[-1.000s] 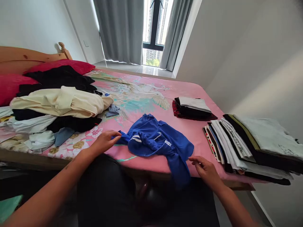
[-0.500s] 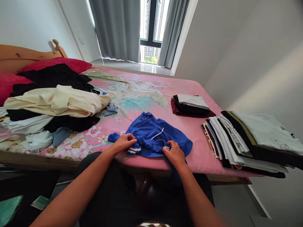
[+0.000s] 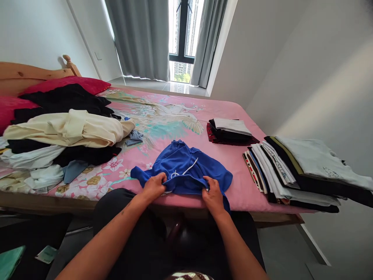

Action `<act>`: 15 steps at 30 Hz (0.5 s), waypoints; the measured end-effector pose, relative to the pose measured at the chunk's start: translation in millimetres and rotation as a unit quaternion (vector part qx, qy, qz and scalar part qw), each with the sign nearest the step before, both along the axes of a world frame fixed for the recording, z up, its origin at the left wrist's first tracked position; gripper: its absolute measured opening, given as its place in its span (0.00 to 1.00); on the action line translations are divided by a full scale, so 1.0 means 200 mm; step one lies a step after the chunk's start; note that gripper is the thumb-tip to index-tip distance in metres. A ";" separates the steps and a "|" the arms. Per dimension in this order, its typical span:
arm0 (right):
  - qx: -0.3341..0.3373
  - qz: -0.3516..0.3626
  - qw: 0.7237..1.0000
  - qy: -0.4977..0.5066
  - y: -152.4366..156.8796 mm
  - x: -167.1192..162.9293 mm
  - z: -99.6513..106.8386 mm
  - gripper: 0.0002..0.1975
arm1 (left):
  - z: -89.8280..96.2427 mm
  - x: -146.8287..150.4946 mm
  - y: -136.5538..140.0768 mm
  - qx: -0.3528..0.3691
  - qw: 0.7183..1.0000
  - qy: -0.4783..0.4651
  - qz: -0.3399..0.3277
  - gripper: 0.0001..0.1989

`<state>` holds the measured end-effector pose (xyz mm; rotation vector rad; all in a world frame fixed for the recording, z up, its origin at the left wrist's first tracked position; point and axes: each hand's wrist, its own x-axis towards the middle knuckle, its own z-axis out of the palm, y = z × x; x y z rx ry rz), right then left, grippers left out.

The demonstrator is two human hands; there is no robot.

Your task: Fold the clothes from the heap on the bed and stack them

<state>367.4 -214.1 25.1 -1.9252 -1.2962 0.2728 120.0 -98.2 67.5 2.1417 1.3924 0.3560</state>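
A blue hoodie with white drawstrings lies bunched at the near edge of the bed. My left hand grips the left part of its near edge, with the fingers curled around the cloth. On the right part of that edge, my right hand is closed with the thumb on top. Between the two hands the cloth is stretched in a smooth fold. A sleeve-like end sticks out to the left, and some cloth hangs down beside my right hand. The fingertips of both hands are partly hidden.
Left on the pink bedsheet lies a loose heap of clothes with a cream garment on top, near red pillows. To the right are a small folded stack and a larger folded stack at the bed's edge.
The ribbed, white-striped band between my hands is now covered by smooth blue cloth. Both hands have closed further around the edge. The view has shifted slightly.
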 end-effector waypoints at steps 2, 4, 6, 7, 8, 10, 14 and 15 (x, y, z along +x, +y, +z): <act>0.080 -0.022 0.997 0.003 -0.03 0.04 0.07 0.20 | 0.06 -0.04 -0.01 0.116 0.988 -0.004 0.101 0.07; 0.146 -0.015 0.989 -0.032 -0.08 0.07 0.15 0.20 | 0.12 -0.09 -0.05 0.222 0.965 -0.025 0.139 0.08; 0.168 0.021 0.983 -0.073 -0.13 0.07 0.21 0.21 | 0.13 -0.12 -0.11 0.257 0.960 -0.025 0.111 0.10; 0.162 0.039 0.982 -0.084 -0.16 0.07 0.22 0.21 | 0.12 -0.13 -0.15 0.244 0.966 -0.010 0.085 0.11; 0.149 0.052 0.984 -0.087 -0.19 0.06 0.22 0.21 | 0.09 -0.14 -0.19 0.219 0.974 0.014 0.060 0.13; 0.121 0.063 0.988 -0.075 -0.25 0.04 0.17 0.21 | 0.02 -0.14 -0.28 0.171 0.983 0.062 0.026 0.18; 0.106 0.044 0.993 -0.027 -0.34 0.00 0.07 0.21 | -0.06 -0.07 -0.44 0.196 0.977 0.080 -0.004 0.27; 0.107 0.039 0.993 -0.015 -0.35 -0.01 0.06 0.20 | -0.06 -0.03 -0.47 0.208 0.975 0.067 -0.031 0.29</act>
